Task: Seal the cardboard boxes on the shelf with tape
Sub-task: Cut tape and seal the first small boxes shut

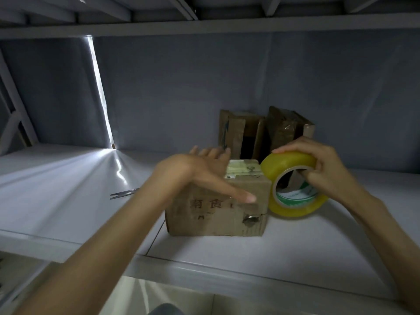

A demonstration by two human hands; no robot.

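Observation:
A small cardboard box with printed characters stands on the grey shelf, near its front edge. My left hand lies flat over the box's top, thumb pressed against the front face. My right hand grips a large yellow tape roll, held upright against the box's right side. Pale tape strips show on the box's top right corner. Two more cardboard boxes stand behind, against the back wall; the left one has a dark gap between its flaps.
A pair of scissors lies on the shelf left of the box. An upper shelf hangs overhead. A bright slit of light splits the back panel at left. The shelf's front edge runs below the box.

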